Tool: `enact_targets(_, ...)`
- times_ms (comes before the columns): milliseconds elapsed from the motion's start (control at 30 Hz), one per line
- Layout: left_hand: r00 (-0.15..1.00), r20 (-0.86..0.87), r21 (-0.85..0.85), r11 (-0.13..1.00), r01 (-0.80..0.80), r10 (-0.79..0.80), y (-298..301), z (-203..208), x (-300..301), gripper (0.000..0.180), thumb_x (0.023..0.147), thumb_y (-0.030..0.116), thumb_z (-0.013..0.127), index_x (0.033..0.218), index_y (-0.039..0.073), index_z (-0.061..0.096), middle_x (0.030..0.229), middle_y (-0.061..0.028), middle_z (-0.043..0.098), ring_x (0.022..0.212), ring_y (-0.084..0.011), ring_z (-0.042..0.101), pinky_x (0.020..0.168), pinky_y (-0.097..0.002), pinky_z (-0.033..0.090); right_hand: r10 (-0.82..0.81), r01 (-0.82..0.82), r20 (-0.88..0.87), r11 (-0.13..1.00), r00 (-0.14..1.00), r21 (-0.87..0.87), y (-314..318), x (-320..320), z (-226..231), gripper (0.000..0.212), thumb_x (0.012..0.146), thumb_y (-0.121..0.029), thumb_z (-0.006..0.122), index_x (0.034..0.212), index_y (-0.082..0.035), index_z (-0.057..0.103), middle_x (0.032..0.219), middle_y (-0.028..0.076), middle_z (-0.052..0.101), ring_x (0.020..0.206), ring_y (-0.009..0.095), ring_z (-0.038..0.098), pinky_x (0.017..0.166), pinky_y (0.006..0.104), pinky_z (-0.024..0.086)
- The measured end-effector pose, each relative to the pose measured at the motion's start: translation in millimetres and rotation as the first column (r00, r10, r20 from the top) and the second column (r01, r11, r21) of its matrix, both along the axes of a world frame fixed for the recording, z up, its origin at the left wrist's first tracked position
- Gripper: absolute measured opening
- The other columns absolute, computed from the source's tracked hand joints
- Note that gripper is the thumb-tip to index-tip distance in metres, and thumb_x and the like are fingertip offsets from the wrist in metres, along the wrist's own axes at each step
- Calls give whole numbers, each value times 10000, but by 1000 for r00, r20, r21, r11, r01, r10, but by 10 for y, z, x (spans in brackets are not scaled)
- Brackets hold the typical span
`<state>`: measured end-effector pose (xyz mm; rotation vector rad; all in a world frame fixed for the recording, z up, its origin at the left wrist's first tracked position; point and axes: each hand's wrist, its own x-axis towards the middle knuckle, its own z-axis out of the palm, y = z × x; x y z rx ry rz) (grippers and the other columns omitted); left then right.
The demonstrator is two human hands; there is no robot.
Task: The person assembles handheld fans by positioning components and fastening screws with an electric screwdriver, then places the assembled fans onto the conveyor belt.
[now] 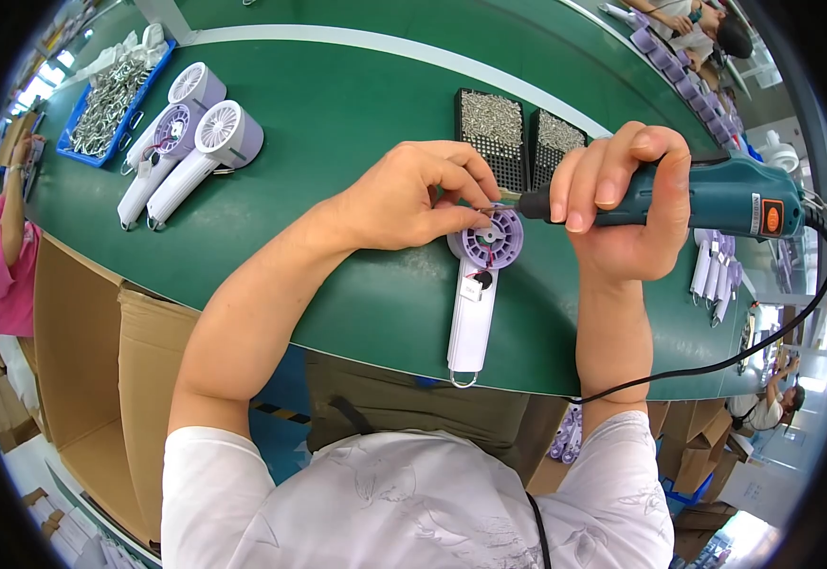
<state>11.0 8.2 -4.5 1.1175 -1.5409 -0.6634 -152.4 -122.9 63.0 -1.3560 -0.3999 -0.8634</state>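
My right hand (627, 204) is wrapped round a dark teal electric screwdriver (717, 196), held level with its bit pointing left. At the bit's tip, the thumb and fingers of my left hand (413, 194) pinch together; whatever is between them is too small to make out. Just beneath lies a handheld fan (470, 322) with a white handle toward me. Its round purple head has no front cover, and inside are spokes, a red wire and a small black part with a white tag. My left fingertips cover part of the head's upper left side.
Two black trays (492, 123) of small screws stand beyond my hands. Several fans (195, 142) and a blue bin (119, 104) of metal clips sit at left. More white handles (714, 266) lie right. The black power cord (717, 365) curves past my right forearm. Cardboard boxes (81, 351) flank the table.
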Motion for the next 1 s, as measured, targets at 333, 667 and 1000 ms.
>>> enact_targets(333, 998, -66, 69, 997, 24, -19, 16, 26, -14, 240, 767, -41, 776, 1002, -4, 747, 1092, -82, 687, 797, -124, 621, 678, -236, 522, -66, 68, -21, 994, 998, 86, 113, -17, 60, 178, 1048, -150, 470, 1082, 7, 546, 665, 92, 547, 444, 194, 529, 450, 379, 497)
enact_targets(667, 980, -18, 220, 955, 196, -197, 16, 18, 33, 713, 657, 35, 876, 1327, 61, 633, 1108, -68, 646, 661, -139, 516, 617, -280, 481, -29, 38, -90, 995, 995, 93, 227, -18, 106, 152, 1028, -118, 509, 1056, 26, 551, 641, 97, 555, 444, 188, 534, 449, 360, 495)
enact_targets(1000, 986, 2, 295, 943, 156, -164, -5, -8, 47, 645, 668, 65, 881, 1279, 64, 675, 959, -40, 662, 650, -135, 501, 617, -276, 462, -35, 54, -126, 987, 991, 153, 306, 7, 37, 131, 982, -59, 571, 975, 71, 559, 596, 107, 575, 422, 190, 558, 417, 329, 484)
